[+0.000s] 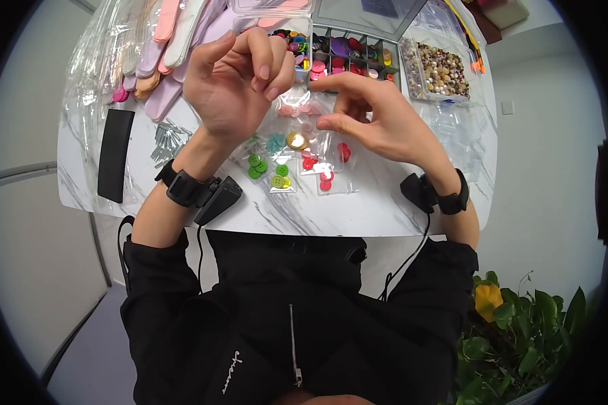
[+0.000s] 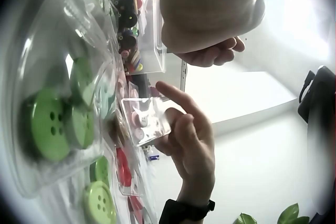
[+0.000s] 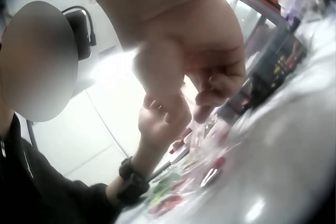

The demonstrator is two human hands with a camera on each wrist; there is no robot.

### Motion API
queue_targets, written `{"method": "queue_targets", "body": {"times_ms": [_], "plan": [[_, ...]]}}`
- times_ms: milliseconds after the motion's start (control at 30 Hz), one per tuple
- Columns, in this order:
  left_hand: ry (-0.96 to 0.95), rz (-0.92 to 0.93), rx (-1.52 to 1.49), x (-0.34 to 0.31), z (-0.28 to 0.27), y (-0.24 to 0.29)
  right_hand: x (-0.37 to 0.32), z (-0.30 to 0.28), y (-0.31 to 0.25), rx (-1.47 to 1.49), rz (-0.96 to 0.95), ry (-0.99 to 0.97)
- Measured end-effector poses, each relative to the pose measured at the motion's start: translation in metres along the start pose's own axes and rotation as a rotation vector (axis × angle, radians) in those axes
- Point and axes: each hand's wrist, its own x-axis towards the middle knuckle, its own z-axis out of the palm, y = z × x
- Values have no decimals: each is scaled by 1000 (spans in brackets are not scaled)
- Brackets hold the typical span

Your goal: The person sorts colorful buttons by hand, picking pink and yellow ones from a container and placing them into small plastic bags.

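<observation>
My left hand [image 1: 236, 84] is raised over the table, palm turned up, fingers loosely bent with nothing in them. My right hand [image 1: 385, 118] hovers to its right, index finger stretched out and thumb apart from it. Below the hands lies a pile of small clear bags of buttons: green buttons [image 1: 257, 165], red buttons [image 1: 326, 180], teal buttons [image 1: 276, 142] and pink buttons [image 1: 294, 110]. A gold round piece [image 1: 296, 140] shows among them. In the left wrist view, a clear bag with pale pink buttons [image 2: 139, 120] overlaps my right fingers; no grip on it shows.
Behind the hands stand a clear box of mixed buttons [image 1: 304, 44] and a divided button case [image 1: 355, 57] with its lid raised. A bead box [image 1: 439, 71] is at right. Left are wrapped pastel strips [image 1: 169, 54], metal clips [image 1: 171, 140] and a black bar [image 1: 116, 155].
</observation>
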Motion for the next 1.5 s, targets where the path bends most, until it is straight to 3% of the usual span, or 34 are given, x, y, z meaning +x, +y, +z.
{"method": "queue_targets", "body": {"times_ms": [67, 167, 400, 500, 533, 600, 767, 867, 1000, 1267, 1500], "plan": [[-15, 10, 57, 0, -1, 0, -3, 1, -6, -46, 20, 11], [-27, 30, 122, 1, -1, 5, -10, -16, -14, -346, 58, 184], [-103, -26, 129, -1, -6, 3, -69, -49, 5, -332, 165, 421], [-285, -328, 405, -2, 7, 11, -109, -60, 15, -351, 348, 481], [-303, -331, 384, -5, 16, 8, -122, -61, 20, -366, 368, 492], [-472, -549, 548, -11, 35, 3, -142, -63, 32, -427, 411, 471], [-608, -549, 743, -15, 39, -8, -154, -64, 29, -488, 551, 357], [-387, -667, 948, -11, 44, -8, -156, -62, 23, -579, 503, 303], [-289, -655, 965, -8, 43, -5, -162, -68, 23, -572, 488, 214], [-198, -473, 926, -11, 37, -10, -162, -62, 17, -493, 440, 130], [-110, -473, 705, 1, 20, -4, -147, -79, 26, -441, 376, 139]]}}
